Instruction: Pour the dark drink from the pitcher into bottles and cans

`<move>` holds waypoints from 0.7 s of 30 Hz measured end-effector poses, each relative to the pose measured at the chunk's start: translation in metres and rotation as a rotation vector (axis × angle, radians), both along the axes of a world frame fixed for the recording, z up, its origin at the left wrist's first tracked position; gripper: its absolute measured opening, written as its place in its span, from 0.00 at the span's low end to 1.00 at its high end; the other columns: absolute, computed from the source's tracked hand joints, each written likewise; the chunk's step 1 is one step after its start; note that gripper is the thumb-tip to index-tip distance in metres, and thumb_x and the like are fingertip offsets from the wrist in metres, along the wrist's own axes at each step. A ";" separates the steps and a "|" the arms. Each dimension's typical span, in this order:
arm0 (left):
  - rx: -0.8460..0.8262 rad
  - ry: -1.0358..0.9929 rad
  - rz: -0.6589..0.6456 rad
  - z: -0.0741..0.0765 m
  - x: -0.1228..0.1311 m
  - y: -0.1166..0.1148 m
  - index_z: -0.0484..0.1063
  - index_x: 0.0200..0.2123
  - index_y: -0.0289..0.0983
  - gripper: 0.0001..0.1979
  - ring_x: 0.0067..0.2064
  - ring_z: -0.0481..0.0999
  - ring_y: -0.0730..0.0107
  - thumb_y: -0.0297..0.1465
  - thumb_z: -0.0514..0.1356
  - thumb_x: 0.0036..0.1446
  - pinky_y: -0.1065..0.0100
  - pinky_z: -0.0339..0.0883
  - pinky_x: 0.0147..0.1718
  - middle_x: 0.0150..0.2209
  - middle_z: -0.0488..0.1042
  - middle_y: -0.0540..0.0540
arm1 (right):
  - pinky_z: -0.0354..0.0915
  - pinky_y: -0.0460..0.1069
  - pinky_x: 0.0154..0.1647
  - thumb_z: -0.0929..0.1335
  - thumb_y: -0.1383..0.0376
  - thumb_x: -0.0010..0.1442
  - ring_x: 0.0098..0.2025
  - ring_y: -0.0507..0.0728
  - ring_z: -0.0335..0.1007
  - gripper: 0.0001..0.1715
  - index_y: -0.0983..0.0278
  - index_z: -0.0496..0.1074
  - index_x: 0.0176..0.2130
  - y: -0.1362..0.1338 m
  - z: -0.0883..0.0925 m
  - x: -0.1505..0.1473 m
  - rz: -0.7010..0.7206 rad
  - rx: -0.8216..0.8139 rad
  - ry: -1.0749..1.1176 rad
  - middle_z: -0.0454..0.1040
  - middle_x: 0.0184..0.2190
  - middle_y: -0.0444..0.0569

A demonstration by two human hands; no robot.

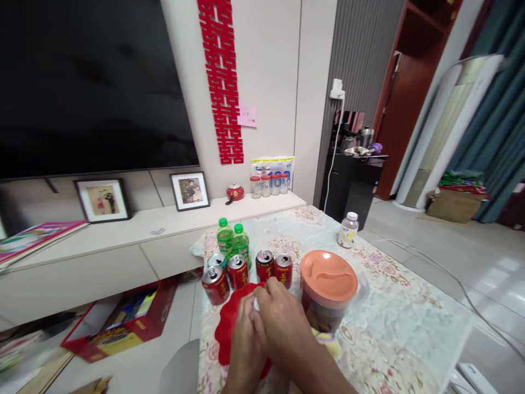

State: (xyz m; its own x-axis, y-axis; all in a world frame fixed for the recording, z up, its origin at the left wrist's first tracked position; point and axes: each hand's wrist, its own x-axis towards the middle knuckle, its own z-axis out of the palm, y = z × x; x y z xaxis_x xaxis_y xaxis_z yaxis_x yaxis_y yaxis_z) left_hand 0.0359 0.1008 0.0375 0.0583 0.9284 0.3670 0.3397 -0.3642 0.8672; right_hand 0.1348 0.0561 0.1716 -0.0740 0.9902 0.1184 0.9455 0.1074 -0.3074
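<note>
Two hands together, left hand (248,334) and right hand (281,314) grasping one small white object (256,304) between their fingertips, at eleven o'clock from the knuckles, red scalloped dish (223,328) below, orange-lidded canister (328,273) at two o'clock.

And here, just beyond the right hand (283,313), yellow 王 shows on red cylindrical metal cans (283,272); farther past it, blue 1-something-0 on a white plastic bag (275,164); higher, 囍 repeats down a long red paper strip (222,82)!
</note>
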 end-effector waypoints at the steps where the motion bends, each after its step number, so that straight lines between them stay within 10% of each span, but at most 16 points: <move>1: 0.004 0.007 -0.014 0.001 -0.001 0.000 0.77 0.48 0.40 0.13 0.52 0.83 0.49 0.34 0.57 0.64 0.51 0.78 0.54 0.49 0.83 0.36 | 0.75 0.59 0.51 0.67 0.74 0.67 0.51 0.67 0.79 0.13 0.68 0.78 0.49 0.000 0.001 0.002 0.034 0.005 -0.014 0.79 0.48 0.61; 11: -0.097 0.048 -0.006 0.033 0.008 -0.012 0.76 0.50 0.38 0.15 0.50 0.83 0.46 0.33 0.57 0.62 0.48 0.77 0.50 0.49 0.82 0.33 | 0.73 0.60 0.43 0.71 0.68 0.67 0.48 0.72 0.79 0.12 0.69 0.77 0.49 0.002 0.004 0.007 0.030 0.029 -0.072 0.78 0.46 0.63; 21: -0.008 0.042 0.072 0.022 0.006 -0.008 0.73 0.40 0.41 0.06 0.42 0.84 0.50 0.31 0.59 0.60 0.53 0.78 0.44 0.38 0.81 0.38 | 0.70 0.54 0.47 0.67 0.79 0.62 0.45 0.62 0.72 0.13 0.63 0.76 0.41 0.006 -0.004 0.011 0.206 0.134 -0.036 0.78 0.42 0.53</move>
State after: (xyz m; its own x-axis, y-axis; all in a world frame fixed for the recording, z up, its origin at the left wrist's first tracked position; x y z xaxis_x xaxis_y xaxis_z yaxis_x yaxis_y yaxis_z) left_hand 0.0419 0.0923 0.0600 0.0059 0.9338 0.3578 0.4008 -0.3300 0.8546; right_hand 0.1462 0.0623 0.1671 -0.2793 0.9293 0.2416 0.9093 0.3368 -0.2443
